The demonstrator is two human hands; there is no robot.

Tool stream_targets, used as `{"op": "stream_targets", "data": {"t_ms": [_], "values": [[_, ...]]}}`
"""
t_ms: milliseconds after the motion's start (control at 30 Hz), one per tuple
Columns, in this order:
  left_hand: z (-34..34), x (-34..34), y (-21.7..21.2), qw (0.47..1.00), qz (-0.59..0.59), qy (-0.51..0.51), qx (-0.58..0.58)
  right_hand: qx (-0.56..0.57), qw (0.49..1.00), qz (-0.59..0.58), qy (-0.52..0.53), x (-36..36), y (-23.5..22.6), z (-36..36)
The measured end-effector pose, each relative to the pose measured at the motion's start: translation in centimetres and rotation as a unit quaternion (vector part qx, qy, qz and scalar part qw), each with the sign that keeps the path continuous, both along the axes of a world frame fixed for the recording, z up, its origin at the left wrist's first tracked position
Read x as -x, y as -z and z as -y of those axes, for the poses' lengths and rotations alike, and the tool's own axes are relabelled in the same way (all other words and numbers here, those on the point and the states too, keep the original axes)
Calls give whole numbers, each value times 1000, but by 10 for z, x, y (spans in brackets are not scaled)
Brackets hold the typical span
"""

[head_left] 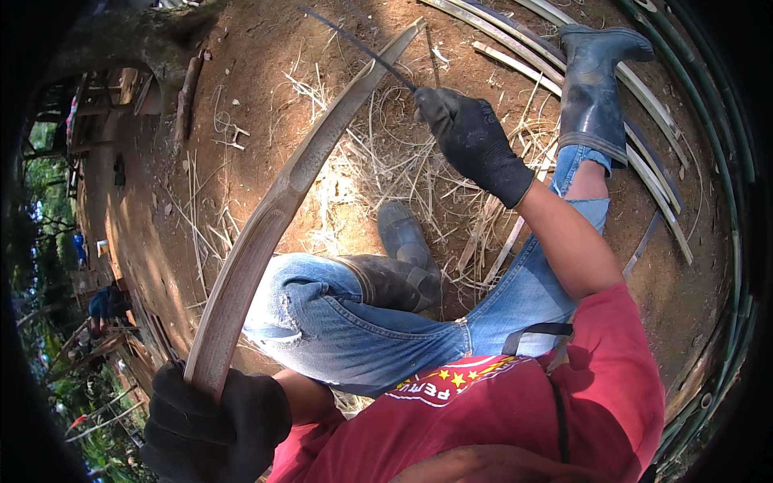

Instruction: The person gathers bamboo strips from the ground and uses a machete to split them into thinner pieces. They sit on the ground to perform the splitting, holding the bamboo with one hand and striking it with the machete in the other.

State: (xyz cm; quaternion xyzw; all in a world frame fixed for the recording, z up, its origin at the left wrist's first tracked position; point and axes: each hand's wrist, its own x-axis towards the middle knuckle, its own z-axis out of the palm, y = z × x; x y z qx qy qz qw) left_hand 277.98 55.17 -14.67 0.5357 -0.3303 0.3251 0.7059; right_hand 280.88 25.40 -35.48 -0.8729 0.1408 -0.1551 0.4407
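Observation:
A long split bamboo piece (250, 249), its pale inner side showing with node marks along it, slants from lower left to upper centre. Its near end is in my left hand (217, 427), which wears a black glove with the fingers wrapped round it. My right hand (475, 145), also in a black glove, is closed on a long, thin, dark knife (354, 40). Seen nearly edge-on, the blade crosses the bamboo near its far tip; whether they touch I cannot tell. The knife's handle is hidden inside the glove.
Bamboo shavings (386, 169) litter the brown soil between my booted legs. Several split bamboo strips (515, 60) lie at the upper right, partly under my outstretched boot (592, 97). Green bamboo poles (729, 161) run along the right edge. A tree trunk (121, 48) stands at upper left.

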Motion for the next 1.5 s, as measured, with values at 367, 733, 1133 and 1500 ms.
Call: {"op": "stream_targets", "data": {"t_ms": [367, 733, 1133, 1500], "values": [[15, 1, -7, 969, -49, 236, 53, 157, 985, -6, -74, -24, -25, -10], [2, -3, -3, 990, -31, 126, 48, 180, 944, -272, 43, -50, 74, 114], [33, -3, -5, 973, -13, 221, 64, 3, 990, 89, -105, 10, -58, -40], [50, -2, 3, 977, 63, 192, 68, 41, 993, 98, -52, -7, -44, -53]]}}
